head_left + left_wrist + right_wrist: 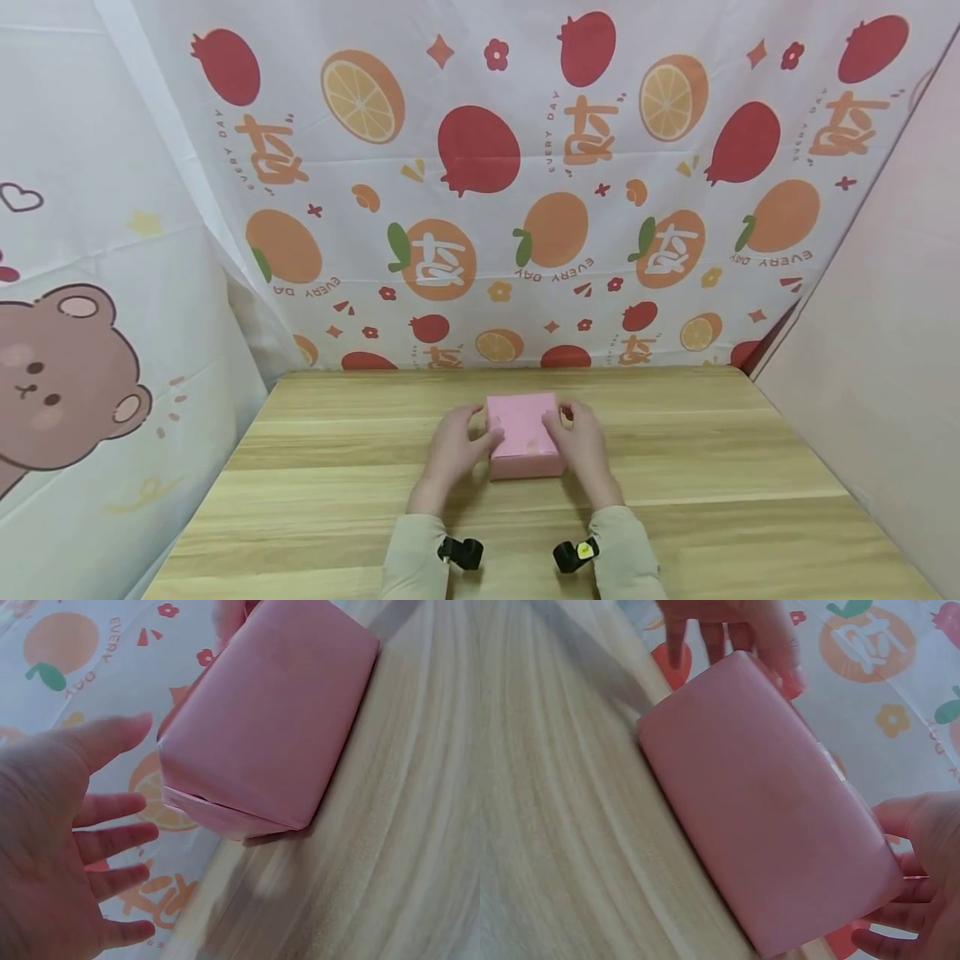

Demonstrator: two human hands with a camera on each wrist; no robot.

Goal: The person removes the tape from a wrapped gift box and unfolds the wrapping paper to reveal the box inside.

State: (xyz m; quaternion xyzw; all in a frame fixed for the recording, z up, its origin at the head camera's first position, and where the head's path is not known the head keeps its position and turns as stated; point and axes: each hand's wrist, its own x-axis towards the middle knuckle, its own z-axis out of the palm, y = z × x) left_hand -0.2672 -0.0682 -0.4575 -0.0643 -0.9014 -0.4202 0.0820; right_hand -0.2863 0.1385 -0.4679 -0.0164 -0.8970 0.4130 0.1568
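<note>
A box wrapped in pink paper (pixel 522 429) sits on the wooden table, strips of clear tape on its top. At its left end is my left hand (pixel 457 442), fingers spread and mostly straight. In the left wrist view, a gap shows between the left hand (pixel 52 847) and the folded paper at the box's end (pixel 225 814). My right hand (pixel 583 442) is at the opposite end, thumb over the top edge. The right wrist view shows the right hand's loosely bent fingers (pixel 911 915) beside the box (pixel 757 802); the box partly hides the thumb.
The wooden table (pixel 337 500) extends around the box on all sides. Behind it hangs a fruit-print cloth (pixel 487 225), close to the table's back edge. A bear-print cloth (pixel 172 333) hangs on the left, a plain pale panel (pixel 885 333) on the right.
</note>
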